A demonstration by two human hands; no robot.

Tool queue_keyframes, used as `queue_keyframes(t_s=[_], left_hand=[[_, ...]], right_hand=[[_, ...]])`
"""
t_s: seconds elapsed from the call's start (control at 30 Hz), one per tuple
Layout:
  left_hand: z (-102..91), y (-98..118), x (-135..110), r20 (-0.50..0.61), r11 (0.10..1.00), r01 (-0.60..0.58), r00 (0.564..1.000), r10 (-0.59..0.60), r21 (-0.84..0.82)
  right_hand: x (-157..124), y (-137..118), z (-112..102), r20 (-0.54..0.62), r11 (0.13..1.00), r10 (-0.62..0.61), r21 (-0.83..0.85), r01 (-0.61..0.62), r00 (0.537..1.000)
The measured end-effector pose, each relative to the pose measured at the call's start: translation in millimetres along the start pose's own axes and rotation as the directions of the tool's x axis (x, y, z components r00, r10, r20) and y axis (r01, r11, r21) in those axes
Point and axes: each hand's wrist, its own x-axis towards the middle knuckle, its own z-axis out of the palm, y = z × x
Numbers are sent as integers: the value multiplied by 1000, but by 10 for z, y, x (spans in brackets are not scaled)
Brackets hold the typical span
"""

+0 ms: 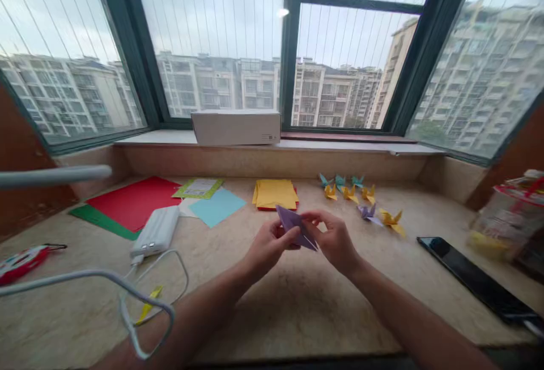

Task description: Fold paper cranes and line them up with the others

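There is one camera, worn on the person's head. It looks forward and somewhat down across the beige stone counter (263, 313) toward the dark-framed bay window (291, 47) at the far side. It sits close to the work: both forearms come in from the near edge, and the left hand (267, 247) and right hand (336, 242) meet about mid-frame on a folded purple paper piece (296, 227). The view is wide, reaching from the red card sheet (136, 203) on the left to the black flat phone (471, 276) on the right, with the window's side panes bending inwards. Heights look squashed.
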Motion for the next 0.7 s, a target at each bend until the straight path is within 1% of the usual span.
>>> queue_keyframes(t_s=[0.13, 0.2, 0.27, 0.37, 0.47, 0.57, 0.7], left_hand=[[7, -36, 21, -76, 999, -21, 997, 19, -31], [17, -40, 25, -100, 997, -39, 995, 33, -64], [26, -41, 25, -105, 995, -43, 994, 34, -88], [31, -48, 20, -93, 992, -34, 995, 23, -121], [33, -63, 15, -102, 990, -18, 995, 4, -137], [44, -72, 9, -122, 989, -13, 993, -5, -149], [51, -69, 8, -133, 977, -44, 991, 16, -211]], right_hand=[[-11, 43, 19, -24, 996, -71, -54, 69, 997], [-14, 57, 20, -53, 993, -85, -92, 80, 995], [-18, 62, 18, -81, 986, -121, -125, 110, 989], [-29, 62, 14, -98, 961, -229, -183, 209, 969], [-38, 59, 4, -66, 910, -341, -275, 311, 938], [-40, 57, -13, -12, 845, -425, -366, 391, 905], [-31, 48, -22, 50, 788, -493, -397, 470, 869]])
